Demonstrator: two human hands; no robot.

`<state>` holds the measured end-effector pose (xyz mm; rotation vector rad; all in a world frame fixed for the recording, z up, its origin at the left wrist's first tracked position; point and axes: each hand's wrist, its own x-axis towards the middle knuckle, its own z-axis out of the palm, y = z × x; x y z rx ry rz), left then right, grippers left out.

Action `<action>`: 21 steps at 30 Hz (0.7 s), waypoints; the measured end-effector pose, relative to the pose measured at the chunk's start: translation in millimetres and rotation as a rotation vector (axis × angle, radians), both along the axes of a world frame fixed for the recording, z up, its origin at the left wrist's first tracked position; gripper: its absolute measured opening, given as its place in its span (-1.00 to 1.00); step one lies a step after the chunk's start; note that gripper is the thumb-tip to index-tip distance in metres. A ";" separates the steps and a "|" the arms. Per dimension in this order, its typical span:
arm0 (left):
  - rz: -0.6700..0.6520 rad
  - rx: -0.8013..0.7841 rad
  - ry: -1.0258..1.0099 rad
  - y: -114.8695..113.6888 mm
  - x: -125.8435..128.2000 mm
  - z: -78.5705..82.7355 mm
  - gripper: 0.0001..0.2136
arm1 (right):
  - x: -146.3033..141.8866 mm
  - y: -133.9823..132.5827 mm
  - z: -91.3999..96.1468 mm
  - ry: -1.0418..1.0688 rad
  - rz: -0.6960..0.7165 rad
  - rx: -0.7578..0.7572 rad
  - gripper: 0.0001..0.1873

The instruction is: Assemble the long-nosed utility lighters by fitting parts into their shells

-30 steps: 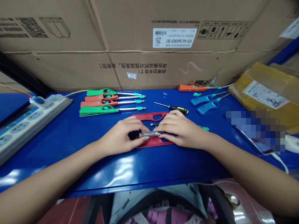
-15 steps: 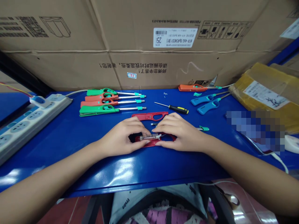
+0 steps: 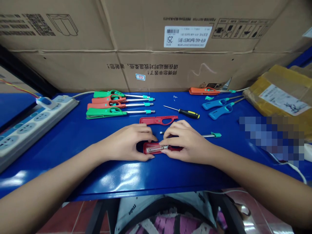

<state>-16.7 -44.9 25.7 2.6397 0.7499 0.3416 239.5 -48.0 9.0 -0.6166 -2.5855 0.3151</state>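
A red lighter shell half (image 3: 144, 147) lies hollow side up on the blue table, with a clear fuel tank (image 3: 153, 149) lying in its left part. My right hand (image 3: 191, 143) pinches the tank's valve end with thumb and fingertips and covers much of the shell's right part. Around the shell's left end curves my left hand (image 3: 128, 141), its thumb and fingers apart and nothing gripped between them. Just behind is the other red shell half (image 3: 151, 120). A metal lighter tube with a green tip (image 3: 209, 135) is partly hidden behind my right hand.
Several green and orange lighters (image 3: 107, 112) lie at back left, near a power strip (image 3: 31, 125). A screwdriver (image 3: 187, 113), an orange lighter (image 3: 203, 91) and blue lighter parts (image 3: 220, 111) lie farther right. A yellow-taped package (image 3: 280, 87) and a large carton (image 3: 146, 39) stand behind.
The clear tank has gone down into the red shell half. My left fingers have let go of it and spread; my right fingertips have shifted onto its valve end. The view has shifted slightly.
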 end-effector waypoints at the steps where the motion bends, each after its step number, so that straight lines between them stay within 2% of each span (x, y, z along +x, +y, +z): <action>1: -0.004 -0.006 -0.015 -0.6 1.3 -1.5 -0.73 | -1.1 -0.7 -0.6 -0.007 0.005 0.008 -0.81; 9: 0.001 0.074 -0.038 -3.7 5.4 -7.3 -0.78 | -3.2 -1.6 -5.4 -0.046 -0.006 0.039 -0.78; 14: 0.013 0.058 -0.023 -5.6 5.6 -6.0 -0.77 | -2.4 -0.4 -6.0 -0.088 -0.001 0.050 -0.74; 19: 0.049 0.031 -0.104 -6.3 7.0 -6.4 -0.77 | 3.6 1.5 -0.6 -0.103 0.012 0.057 -0.63; 21: 0.078 0.047 -0.132 -6.0 6.6 -6.9 -0.76 | 7.9 3.3 3.9 -0.058 -0.023 0.047 -0.69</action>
